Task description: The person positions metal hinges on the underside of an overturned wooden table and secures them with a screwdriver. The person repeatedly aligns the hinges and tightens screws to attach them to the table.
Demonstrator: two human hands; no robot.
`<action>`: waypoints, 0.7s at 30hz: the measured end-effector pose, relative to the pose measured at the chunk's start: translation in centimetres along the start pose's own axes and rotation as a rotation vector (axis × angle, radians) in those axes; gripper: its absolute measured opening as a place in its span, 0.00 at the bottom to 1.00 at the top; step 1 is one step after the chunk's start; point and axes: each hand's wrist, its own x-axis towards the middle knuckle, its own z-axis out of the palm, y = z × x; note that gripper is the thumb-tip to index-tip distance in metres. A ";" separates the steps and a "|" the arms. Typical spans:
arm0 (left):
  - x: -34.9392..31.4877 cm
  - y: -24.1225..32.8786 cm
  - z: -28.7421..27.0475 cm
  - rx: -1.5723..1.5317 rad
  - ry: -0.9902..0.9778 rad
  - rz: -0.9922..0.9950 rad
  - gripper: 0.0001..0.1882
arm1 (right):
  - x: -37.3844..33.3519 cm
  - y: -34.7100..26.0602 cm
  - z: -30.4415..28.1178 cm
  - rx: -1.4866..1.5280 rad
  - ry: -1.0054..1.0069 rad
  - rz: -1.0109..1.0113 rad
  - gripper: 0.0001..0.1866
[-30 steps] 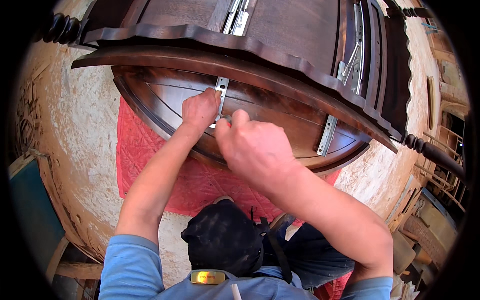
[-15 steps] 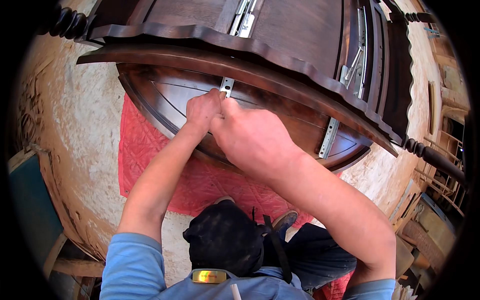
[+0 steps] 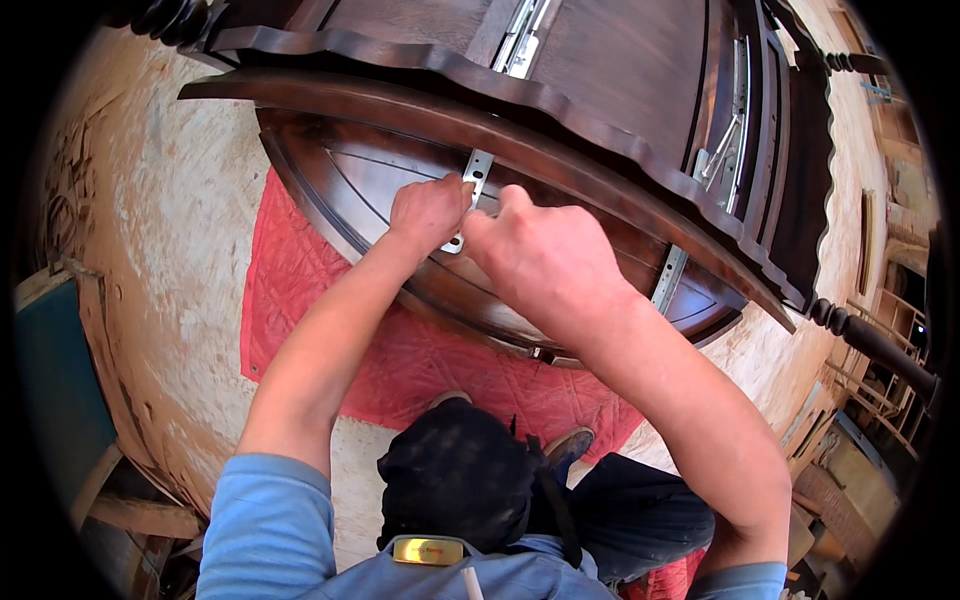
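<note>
A rounded dark-brown wooden panel [image 3: 345,185] carries a narrow perforated metal slide rail [image 3: 480,168]. My left hand [image 3: 428,214] is at the rail's left side, its thumb and fingers pinched together; what they hold, if anything, is hidden. Just right of the rail, my right hand [image 3: 550,250] is curled closed close to the left fingertips. Its grip faces away, so I cannot make out what is in it. Below the hands, the rail's lower end [image 3: 452,244] shows. Farther right on the panel is a second metal rail [image 3: 667,280].
Dark wooden furniture [image 3: 620,70] with a wavy edge and more metal runners fills the top. A red quilted cloth [image 3: 300,290] lies under the panel. Turned legs [image 3: 870,333] stick out at the right. Wood pieces [image 3: 845,490] are piled at the lower right.
The view has shifted slightly, moving the furniture rightward in the picture. My hands are a little farther apart, and more of the rail between them now shows, including its lower end.
</note>
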 end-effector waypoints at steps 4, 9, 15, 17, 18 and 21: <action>-0.2 -0.4 0.5 -0.024 0.062 0.033 0.20 | 0.1 0.0 0.3 0.019 0.153 -0.075 0.05; 0.1 -0.2 0.3 -0.048 0.050 0.052 0.20 | 0.4 -0.3 0.3 -0.017 0.102 -0.088 0.08; -0.3 -0.1 0.1 -0.050 0.057 0.002 0.21 | 0.3 -0.4 -0.5 -0.033 0.106 -0.115 0.08; -0.5 -0.4 0.0 -0.042 0.031 0.016 0.21 | 0.3 -0.6 -0.5 -0.058 0.155 -0.195 0.09; -0.5 -0.4 0.0 -0.041 0.028 0.000 0.21 | 0.2 -1.1 -0.6 -0.055 0.099 -0.177 0.08; 0.0 -0.1 0.3 -0.050 0.048 -0.009 0.21 | 0.5 -1.4 -1.0 -0.041 -0.078 -0.008 0.07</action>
